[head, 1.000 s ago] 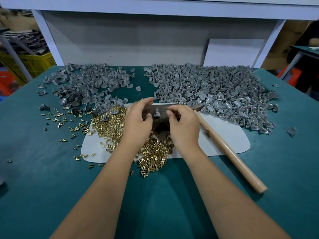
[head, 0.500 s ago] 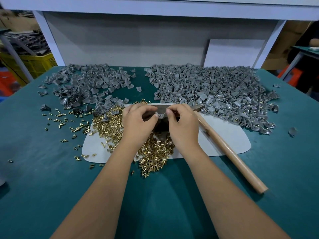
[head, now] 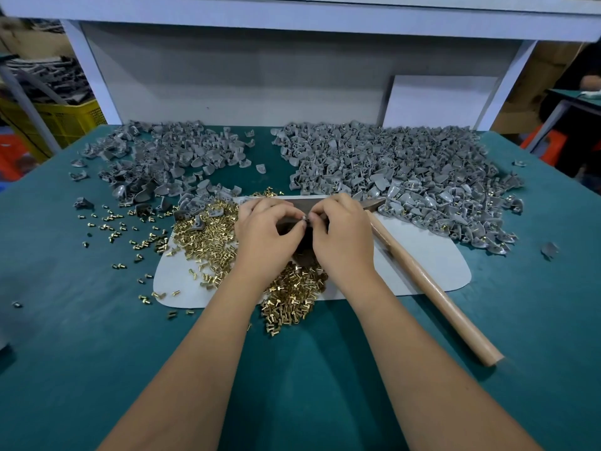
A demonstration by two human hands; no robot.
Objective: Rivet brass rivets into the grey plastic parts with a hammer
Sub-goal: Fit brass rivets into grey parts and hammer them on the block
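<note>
A teal surface (head: 97,353) was covered with two heaps of grey plastic parts (head: 406,170), a white mat (head: 429,258) and a hammer (head: 432,288) laid on it. Brass rivets (head: 208,236) were scattered at the mat's left. At centre, a small part (head: 305,218) was pinched between the curled fingers of the left hand (head: 266,236) and right hand (head: 341,232).

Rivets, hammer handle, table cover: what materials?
Rivets: likely brass, shiny yellow metal glint. Hammer handle: looks like wood, pale tan, smooth, slightly glossy. Table cover: teal, matte, probably rubber or vinyl matting; cannot tell which.
</note>
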